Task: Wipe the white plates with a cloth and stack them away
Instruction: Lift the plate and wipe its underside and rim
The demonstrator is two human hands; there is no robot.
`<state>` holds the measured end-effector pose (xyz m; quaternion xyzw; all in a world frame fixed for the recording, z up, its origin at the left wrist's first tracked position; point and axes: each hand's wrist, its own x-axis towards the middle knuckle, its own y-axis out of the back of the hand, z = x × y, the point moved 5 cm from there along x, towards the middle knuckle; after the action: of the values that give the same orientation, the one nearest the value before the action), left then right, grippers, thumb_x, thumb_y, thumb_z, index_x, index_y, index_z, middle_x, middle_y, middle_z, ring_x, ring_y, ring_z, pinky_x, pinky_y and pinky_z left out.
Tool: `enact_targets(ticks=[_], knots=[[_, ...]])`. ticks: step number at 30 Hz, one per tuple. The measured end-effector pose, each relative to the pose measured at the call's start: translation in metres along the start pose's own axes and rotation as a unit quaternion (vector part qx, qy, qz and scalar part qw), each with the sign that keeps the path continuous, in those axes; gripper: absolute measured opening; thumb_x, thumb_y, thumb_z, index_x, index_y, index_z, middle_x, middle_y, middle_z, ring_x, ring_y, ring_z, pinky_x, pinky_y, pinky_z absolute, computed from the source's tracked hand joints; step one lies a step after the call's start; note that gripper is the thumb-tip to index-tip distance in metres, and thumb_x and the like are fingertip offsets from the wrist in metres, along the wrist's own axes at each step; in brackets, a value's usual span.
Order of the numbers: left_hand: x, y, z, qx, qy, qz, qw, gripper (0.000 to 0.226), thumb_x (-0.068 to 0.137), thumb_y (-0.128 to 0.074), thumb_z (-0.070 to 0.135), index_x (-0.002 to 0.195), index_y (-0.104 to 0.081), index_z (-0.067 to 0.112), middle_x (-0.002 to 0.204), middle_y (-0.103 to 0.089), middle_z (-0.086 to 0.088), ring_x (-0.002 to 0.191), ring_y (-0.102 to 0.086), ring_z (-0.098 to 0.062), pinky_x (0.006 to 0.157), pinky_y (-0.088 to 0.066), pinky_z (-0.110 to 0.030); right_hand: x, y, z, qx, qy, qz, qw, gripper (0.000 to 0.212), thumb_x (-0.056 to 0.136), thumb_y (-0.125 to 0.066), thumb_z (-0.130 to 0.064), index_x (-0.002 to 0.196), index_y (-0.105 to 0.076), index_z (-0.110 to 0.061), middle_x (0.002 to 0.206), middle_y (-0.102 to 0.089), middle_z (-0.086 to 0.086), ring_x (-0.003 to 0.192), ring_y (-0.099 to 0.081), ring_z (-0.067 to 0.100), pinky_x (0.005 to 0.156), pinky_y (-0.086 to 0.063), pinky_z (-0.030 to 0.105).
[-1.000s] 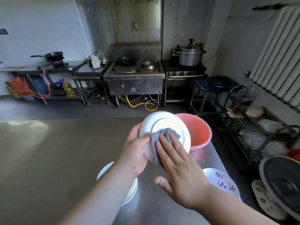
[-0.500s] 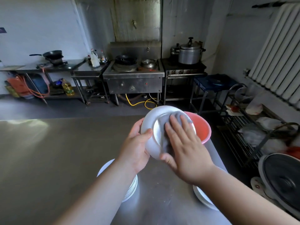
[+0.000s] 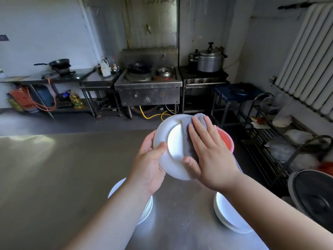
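A white plate [image 3: 173, 141] is held tilted above the steel table [image 3: 54, 177]. My left hand [image 3: 150, 163] grips its left rim, thumb on the face. My right hand [image 3: 210, 152] lies flat on a grey cloth [image 3: 190, 139], pressing it against the right half of the plate. Under my left forearm a stack of white plates [image 3: 146, 210] rests on the table. Another white plate pile [image 3: 227, 213] sits at the right, partly hidden by my right forearm.
A pink basin [image 3: 226, 139] stands on the table's far right corner, just behind the held plate. A wire rack [image 3: 270, 145] with bags and a dark fan [image 3: 315, 199] lie beyond the table's right edge. Stoves and pots line the back wall.
My right hand has slid the cloth from the plate's lower middle up to its upper right. The plate has risen slightly and tilted. My right forearm now covers more of the right plate pile.
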<state>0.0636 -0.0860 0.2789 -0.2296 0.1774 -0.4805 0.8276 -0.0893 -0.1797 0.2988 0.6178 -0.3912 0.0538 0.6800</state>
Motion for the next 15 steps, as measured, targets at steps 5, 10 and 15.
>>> enact_targets(ticks=[5,10,15], knots=[[0.010,0.001,0.019,-0.028,-0.033,0.025,0.999,0.047,0.101,-0.048,0.000,0.145,-0.055,0.015,0.138,-0.068,-0.015,0.129,-0.064,-0.033,0.113,-0.047,-0.052,-0.050,-0.005,-0.031,0.108,-0.010,0.030,0.994,0.085,0.105,-0.033,-0.060,0.157,-0.034,0.007,0.172,-0.019,0.018,0.160,-0.005,0.042,0.127,-0.019,0.059],[0.003,-0.008,0.016,-0.018,-0.005,0.003,1.000,0.050,0.095,-0.053,0.005,0.144,-0.057,0.016,0.137,-0.068,-0.015,0.115,-0.070,-0.028,0.098,-0.053,-0.044,0.006,0.026,0.014,0.145,-0.059,0.062,0.986,0.063,0.110,-0.033,-0.044,0.152,-0.047,0.001,0.165,-0.037,0.015,0.156,-0.029,0.030,0.126,-0.026,0.053],[0.006,-0.010,0.026,-0.042,-0.025,0.000,0.999,0.056,0.090,-0.056,0.009,0.146,-0.057,0.014,0.139,-0.068,-0.013,0.120,-0.068,-0.027,0.100,-0.053,-0.042,0.025,0.027,0.029,0.168,-0.077,0.029,0.982,0.059,0.112,-0.029,-0.042,0.162,-0.035,-0.012,0.172,-0.023,0.003,0.160,-0.015,0.015,0.130,-0.020,0.044]])
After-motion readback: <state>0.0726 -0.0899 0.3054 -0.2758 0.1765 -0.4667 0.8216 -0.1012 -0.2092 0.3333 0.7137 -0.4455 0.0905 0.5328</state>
